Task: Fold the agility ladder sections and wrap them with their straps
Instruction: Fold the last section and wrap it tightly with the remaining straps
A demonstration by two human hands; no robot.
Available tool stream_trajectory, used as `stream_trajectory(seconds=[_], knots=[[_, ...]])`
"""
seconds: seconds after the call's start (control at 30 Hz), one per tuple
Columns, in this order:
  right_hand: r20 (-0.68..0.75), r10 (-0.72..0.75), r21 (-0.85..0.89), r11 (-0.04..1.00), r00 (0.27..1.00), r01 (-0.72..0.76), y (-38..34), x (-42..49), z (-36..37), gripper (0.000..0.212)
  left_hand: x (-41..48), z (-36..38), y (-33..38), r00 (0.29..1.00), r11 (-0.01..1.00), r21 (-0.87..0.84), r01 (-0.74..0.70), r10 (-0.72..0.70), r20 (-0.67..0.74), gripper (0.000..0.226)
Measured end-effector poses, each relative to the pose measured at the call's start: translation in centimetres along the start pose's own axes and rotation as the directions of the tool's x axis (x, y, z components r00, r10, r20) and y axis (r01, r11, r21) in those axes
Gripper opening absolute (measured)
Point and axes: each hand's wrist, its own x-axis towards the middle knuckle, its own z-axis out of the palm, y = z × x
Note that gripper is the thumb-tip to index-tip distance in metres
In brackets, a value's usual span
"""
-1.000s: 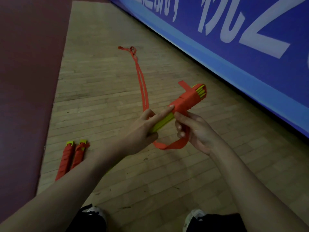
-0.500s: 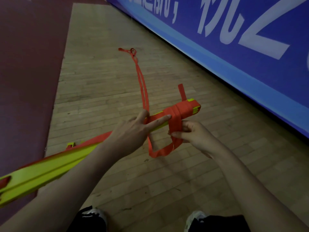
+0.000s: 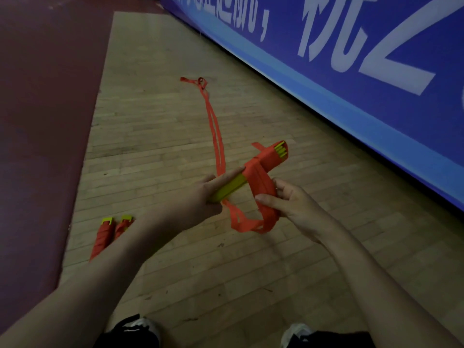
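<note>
Mid-frame, the left hand (image 3: 198, 200) holds the yellow ladder bundle (image 3: 266, 160). The right hand (image 3: 291, 205) pinches its orange strap (image 3: 251, 226). Two wrapped bundles (image 3: 110, 232) lie lower left on the wood floor (image 3: 190, 277).

1. The scene is dim and muted; the wooden floor (image 3: 175, 136) reads as dull tan, and the dark red strip at the left of the frame sinks almost to brown.
2. The blue banner (image 3: 376, 101) at the upper right is brightest, without glare.
3. Light seems diffuse and from overhead: the left hand (image 3: 195, 199) and right hand (image 3: 293, 204) cast only faint shadows.
4. The ladder bundle (image 3: 266, 162) keeps the strongest colour.
5. Wide-angle distortion bows the banner's lower edge and swells the forearms at the lower corners.
6. Detail is soft: plank seams smear, and the strap (image 3: 216, 136) turns fuzzy at its far end.
7. The shoes (image 3: 140, 327) at the bottom edge are nearly black.
</note>
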Motion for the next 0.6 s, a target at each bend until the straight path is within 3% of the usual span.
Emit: stream_trajectory(seconds=[0.1,0.33,0.5,0.6], knots=[[-0.024,0.007,0.026,1.0,1.0,-0.006,-0.2,0.1,0.1,0.035,-0.1,-0.5,0.4,0.997,0.975,-0.213,0.056,-0.044,0.062,0.086],[0.032,0.02,0.18,0.983,0.999,-0.025,-0.7,-0.2,0.7,0.028,-0.5,-1.2,1.2,0.978,0.84,-0.521,0.153,-0.051,0.204,0.08],[-0.016,-0.018,0.135,0.991,1.0,0.02,-0.8,-0.4,0.2,0.019,-0.5,-1.4,0.8,0.963,0.687,-0.688,0.235,-0.067,0.261,0.079],[-0.049,-0.032,0.084,0.996,0.998,0.036,-0.4,-0.4,-0.1,0.031,-0.6,-1.2,0.8,0.947,0.6,-0.75,0.278,-0.041,0.318,0.062]])
